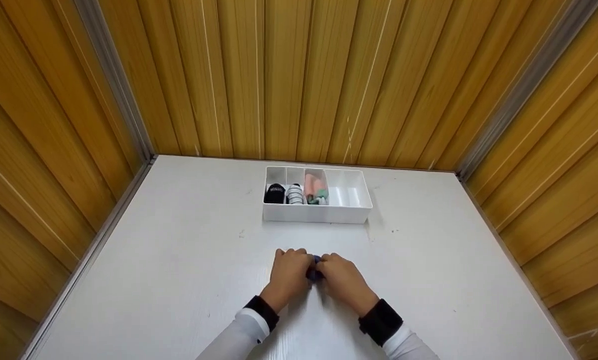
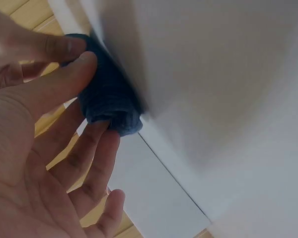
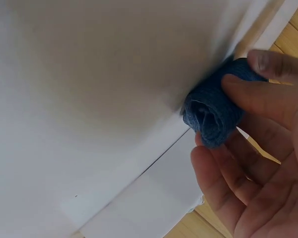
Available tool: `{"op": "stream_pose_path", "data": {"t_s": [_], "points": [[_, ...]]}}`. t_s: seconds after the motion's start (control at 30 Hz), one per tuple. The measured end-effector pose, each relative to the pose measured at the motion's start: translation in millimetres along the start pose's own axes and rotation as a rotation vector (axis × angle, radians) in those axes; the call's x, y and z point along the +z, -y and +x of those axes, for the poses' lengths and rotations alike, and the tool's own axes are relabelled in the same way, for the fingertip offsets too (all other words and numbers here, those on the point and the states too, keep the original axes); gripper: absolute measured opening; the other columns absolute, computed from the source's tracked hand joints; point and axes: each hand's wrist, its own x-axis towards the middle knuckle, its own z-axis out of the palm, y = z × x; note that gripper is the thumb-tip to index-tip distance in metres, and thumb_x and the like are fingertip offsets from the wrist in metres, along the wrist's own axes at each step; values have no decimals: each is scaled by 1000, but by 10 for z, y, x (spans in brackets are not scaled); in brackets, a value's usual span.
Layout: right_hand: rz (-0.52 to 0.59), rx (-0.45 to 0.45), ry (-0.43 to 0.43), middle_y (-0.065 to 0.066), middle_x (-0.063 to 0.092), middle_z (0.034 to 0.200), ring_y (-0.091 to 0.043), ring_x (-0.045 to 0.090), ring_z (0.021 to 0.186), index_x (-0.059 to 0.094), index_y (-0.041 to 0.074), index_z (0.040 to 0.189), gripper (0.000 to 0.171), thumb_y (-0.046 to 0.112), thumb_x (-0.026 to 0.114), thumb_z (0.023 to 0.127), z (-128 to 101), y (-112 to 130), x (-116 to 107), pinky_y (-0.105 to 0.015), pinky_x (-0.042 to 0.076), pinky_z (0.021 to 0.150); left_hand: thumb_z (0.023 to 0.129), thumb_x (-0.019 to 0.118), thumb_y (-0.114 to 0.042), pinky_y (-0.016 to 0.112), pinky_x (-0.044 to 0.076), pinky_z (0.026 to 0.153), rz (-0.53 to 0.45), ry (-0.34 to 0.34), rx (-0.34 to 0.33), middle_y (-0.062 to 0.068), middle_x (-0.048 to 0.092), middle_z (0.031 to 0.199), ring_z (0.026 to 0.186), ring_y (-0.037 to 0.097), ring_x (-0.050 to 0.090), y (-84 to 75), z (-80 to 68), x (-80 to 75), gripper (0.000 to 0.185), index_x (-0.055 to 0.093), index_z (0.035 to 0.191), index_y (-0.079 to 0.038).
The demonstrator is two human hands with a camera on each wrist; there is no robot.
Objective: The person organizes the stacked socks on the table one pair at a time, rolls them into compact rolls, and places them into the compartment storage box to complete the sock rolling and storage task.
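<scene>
Centrally, on the white surface [image 1: 179,280], the left hand [image 1: 290,272] and right hand [image 1: 343,279] both hold a rolled blue sock [image 1: 314,272], fingers curled in a narrow grip around it. Soft, light and prone to unrolling, it is best held around the roll's body. Behind, a white divided organizer [image 1: 316,214] holds a black sock roll [image 1: 274,194], a striped roll [image 1: 295,194] and pink-green socks [image 1: 315,190]; its right compartment is empty

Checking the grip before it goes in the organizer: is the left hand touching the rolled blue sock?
Touching. The left wrist view shows the left hand's fingers pressed around the rolled blue sock, with no gap.
</scene>
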Motion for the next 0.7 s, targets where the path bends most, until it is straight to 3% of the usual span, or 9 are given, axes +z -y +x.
{"op": "stream_pose_path", "data": {"t_s": [0.17, 0.33, 0.5, 0.7], "points": [[35, 20, 30, 0, 60, 78, -22, 62, 75, 70, 12, 77, 14, 1, 79, 74, 19, -16, -27, -36, 52, 61, 74, 86, -26, 43, 44, 75, 69, -39, -2, -4, 68, 83, 77, 22, 64, -30, 4, 19, 13, 77, 83, -23], [12, 29, 23, -1, 60, 81, -22, 59, 75, 68, 12, 82, 18, 7, 83, 74, -8, -15, -11, -35, 50, 57, 73, 88, -24, 43, 43, 74, 25, -23, -9, -4, 72, 81, 76, 22, 66, -7, 27, -1, 11, 78, 78, -23], [-33, 33, -21, -2, 61, 86, -20, 57, 77, 66, 11, 90, 27, 10, 87, 73, -35, 24, 30, -33, 50, 58, 70, 90, -20, 43, 42, 74, -63, 30, -18, -7, 77, 85, 77, 20, 69, 53, 49, -32, 17, 82, 83, -29], [-64, 39, -36, -2, 62, 80, -19, 58, 74, 66, 10, 83, 21, 7, 85, 73, -26, 43, 63, -31, 48, 55, 72, 89, -21, 45, 44, 75, -108, 56, -28, -8, 77, 85, 76, 18, 68, 71, 58, -52, 16, 83, 83, -30]]}}
